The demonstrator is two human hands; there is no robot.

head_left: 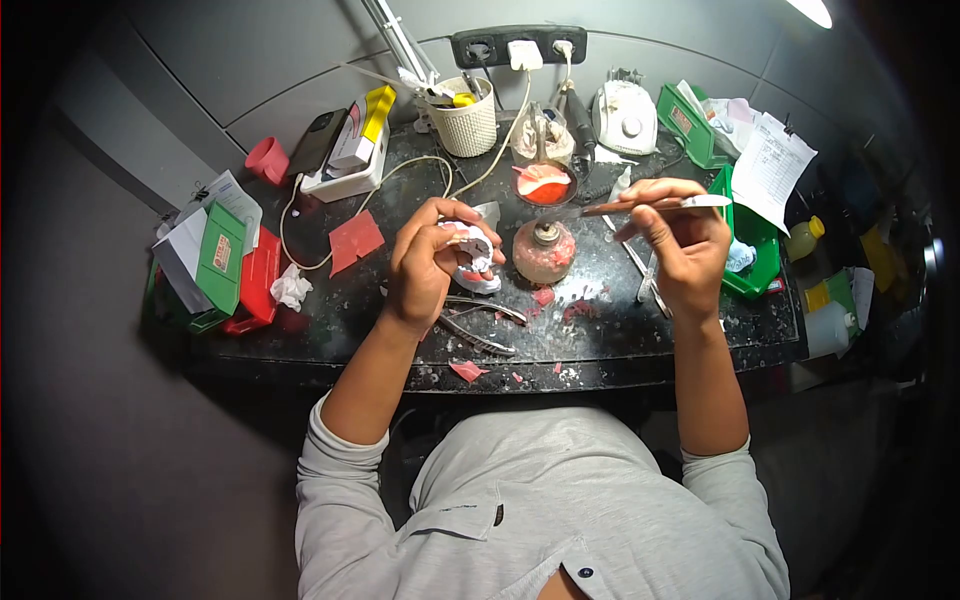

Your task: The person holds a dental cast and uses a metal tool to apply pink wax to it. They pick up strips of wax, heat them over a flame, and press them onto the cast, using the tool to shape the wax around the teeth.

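Note:
My left hand (418,268) is closed around a white plaster dental cast (474,246) with pink wax along its arch. A second white cast piece (480,283) shows just below it. My right hand (686,245) grips a wax knife (608,208) held roughly level, its dark tip pointing left, close above and right of the spirit burner's wick. The round glass burner (543,262), smeared with pink wax, stands between my two hands. Behind it sits a small pan (544,186) of red wax with a paler piece in it. Metal pliers (478,330) lie in front of my left hand.
A pink wax sheet (356,241) and crumpled tissue (291,288) lie at left, near red and green boxes (222,252). A woven cup of tools (464,125) and a white control unit (625,118) stand behind. A green bin (757,268) sits at right. Wax scraps (467,371) dot the front edge.

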